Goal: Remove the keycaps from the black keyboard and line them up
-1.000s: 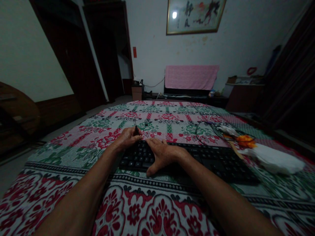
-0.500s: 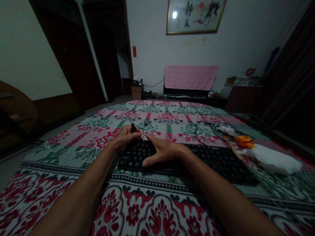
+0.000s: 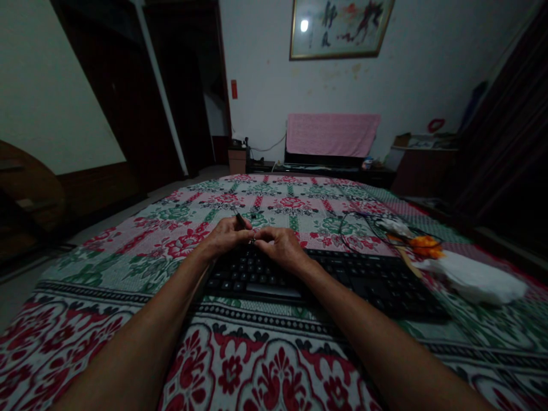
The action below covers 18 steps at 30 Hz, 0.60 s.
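Note:
A black keyboard (image 3: 274, 290) lies on the patterned bedspread, below both hands. My left hand (image 3: 225, 237) is closed over the keyboard's far left part, around a thin tool with a dark handle (image 3: 240, 220) and a slim, paler tip pointing away; its exact kind is unclear. My right hand (image 3: 282, 245) meets the left fingertips, its thumb and forefinger pinched together. Whatever sits between those fingers is too small and dark to name. Just beyond the hands, a small black piece (image 3: 253, 216) rests on the cloth.
Right of the hands lie a dark cable (image 3: 342, 228), an orange crumpled item (image 3: 426, 247) and a white bag or cloth (image 3: 475, 277). The floral bedspread (image 3: 274, 365) spreads all around. At the back wall, a pink towel (image 3: 331, 134) covers a dark panel.
My right hand has lifted off the keys, and its spread fingers have closed into a pinch at my left fingertips. The left hand has shifted slightly right with the tool.

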Each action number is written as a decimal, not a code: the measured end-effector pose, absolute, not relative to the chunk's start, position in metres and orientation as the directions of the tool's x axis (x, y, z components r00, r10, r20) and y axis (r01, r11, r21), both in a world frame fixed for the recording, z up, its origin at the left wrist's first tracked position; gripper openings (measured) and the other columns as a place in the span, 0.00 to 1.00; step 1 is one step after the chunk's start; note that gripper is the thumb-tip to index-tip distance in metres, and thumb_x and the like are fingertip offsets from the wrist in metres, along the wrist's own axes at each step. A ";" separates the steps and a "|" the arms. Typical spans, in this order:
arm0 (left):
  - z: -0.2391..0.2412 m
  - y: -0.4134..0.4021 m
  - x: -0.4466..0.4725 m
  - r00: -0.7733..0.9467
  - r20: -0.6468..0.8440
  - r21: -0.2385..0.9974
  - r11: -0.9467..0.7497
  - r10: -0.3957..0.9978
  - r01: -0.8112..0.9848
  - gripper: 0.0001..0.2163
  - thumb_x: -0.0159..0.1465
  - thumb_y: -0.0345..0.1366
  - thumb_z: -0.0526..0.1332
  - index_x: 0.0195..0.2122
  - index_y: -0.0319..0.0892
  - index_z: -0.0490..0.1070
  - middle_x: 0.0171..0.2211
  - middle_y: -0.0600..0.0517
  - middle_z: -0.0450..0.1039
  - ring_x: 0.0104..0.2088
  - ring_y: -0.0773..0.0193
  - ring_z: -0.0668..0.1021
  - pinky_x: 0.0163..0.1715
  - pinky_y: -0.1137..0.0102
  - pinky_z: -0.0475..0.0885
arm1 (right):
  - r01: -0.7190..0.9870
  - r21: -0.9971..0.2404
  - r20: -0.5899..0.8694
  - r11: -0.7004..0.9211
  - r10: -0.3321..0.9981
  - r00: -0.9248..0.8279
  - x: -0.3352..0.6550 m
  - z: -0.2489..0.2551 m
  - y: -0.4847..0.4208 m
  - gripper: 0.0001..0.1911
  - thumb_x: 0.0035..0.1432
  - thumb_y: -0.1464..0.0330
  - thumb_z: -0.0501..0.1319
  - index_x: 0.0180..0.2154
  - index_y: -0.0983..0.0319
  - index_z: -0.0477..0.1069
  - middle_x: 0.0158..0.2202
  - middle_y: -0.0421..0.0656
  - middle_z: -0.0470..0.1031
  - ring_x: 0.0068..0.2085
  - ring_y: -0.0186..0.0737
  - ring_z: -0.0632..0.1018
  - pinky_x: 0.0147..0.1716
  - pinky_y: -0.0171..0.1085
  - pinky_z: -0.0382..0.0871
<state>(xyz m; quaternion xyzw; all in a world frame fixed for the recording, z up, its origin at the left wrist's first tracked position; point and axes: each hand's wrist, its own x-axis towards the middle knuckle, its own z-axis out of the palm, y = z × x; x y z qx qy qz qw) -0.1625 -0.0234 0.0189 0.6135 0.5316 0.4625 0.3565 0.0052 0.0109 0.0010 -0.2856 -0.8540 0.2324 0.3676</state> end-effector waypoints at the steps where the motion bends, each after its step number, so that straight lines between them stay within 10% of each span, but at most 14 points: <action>1: 0.019 -0.023 -0.162 0.015 0.193 0.927 -0.188 0.981 0.326 0.14 0.46 0.41 0.65 0.30 0.38 0.68 0.24 0.54 0.70 0.26 0.66 0.73 0.27 0.72 0.66 | 0.313 -0.610 0.497 0.728 0.659 -0.564 0.006 0.001 0.012 0.08 0.51 0.70 0.58 0.33 0.60 0.75 0.33 0.39 0.78 0.37 0.35 0.76 0.39 0.32 0.67; 18: 0.005 -0.015 -0.176 -0.254 0.251 0.951 -0.188 0.934 0.245 0.18 0.42 0.43 0.68 0.30 0.39 0.68 0.25 0.55 0.70 0.27 0.66 0.73 0.28 0.71 0.68 | 0.423 -0.557 0.508 0.715 0.696 -0.507 0.014 0.003 0.023 0.08 0.50 0.71 0.56 0.30 0.61 0.74 0.28 0.39 0.77 0.30 0.33 0.75 0.32 0.30 0.64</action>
